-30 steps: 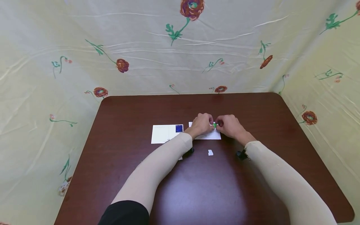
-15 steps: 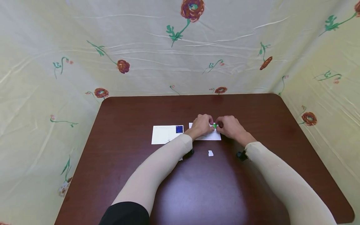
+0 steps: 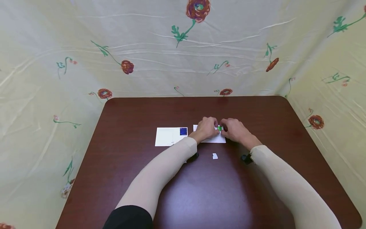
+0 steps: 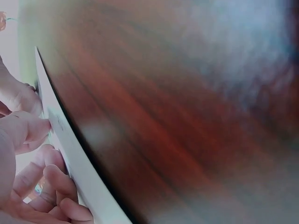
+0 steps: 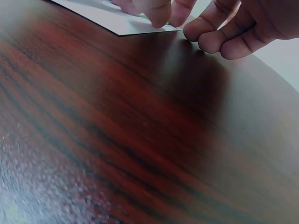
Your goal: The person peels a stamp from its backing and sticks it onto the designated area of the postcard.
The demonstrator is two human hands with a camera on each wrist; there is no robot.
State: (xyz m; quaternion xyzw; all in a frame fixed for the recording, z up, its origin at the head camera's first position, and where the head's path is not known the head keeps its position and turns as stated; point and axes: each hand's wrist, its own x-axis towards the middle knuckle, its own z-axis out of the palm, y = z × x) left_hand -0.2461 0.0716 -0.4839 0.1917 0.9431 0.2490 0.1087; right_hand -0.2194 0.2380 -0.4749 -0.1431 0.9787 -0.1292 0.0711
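Observation:
Two white postcards lie side by side on the table in the head view. The left postcard bears a dark blue stamp in its upper right corner. Over the right postcard both hands meet at a small green stamp, close to that card's upper right corner. My left hand pinches the stamp's left side between thumb and fingers, covering much of the card. From the other side my right hand pinches its right edge. In the right wrist view the right hand's outer fingers curl beyond the card's edge.
A small white paper scrap lies on the brown table in front of the right postcard. Another white bit shows beside the left wrist, mostly hidden. Flower-patterned cloth hangs behind the table.
The head view has shifted very slightly. Both hands stay at the green stamp, with only tiny finger movement, and a little more of the stamp shows.

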